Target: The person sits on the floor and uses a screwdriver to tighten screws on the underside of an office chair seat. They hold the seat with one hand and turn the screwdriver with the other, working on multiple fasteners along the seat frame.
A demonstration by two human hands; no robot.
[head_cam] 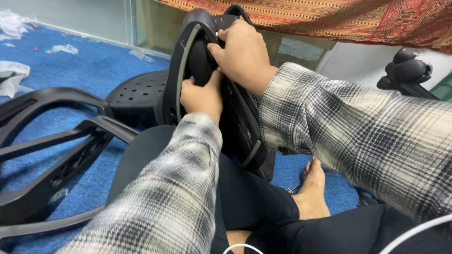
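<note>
The carpet (89,66) is bright blue. On it, the chair frame (56,141) and perforated seat pan (136,91) are black, as is the curved chair part (197,56) with its grey-green edge strip. Both sleeves (358,131) are cream-and-black plaid. Above the carpet hangs a red-and-gold patterned cloth (376,21).

Two hands, left (202,96) and right (242,54), at twelve o'clock; one bare foot (311,190) at five; two black chair frames, at nine (56,155) and twelve (188,51).
</note>
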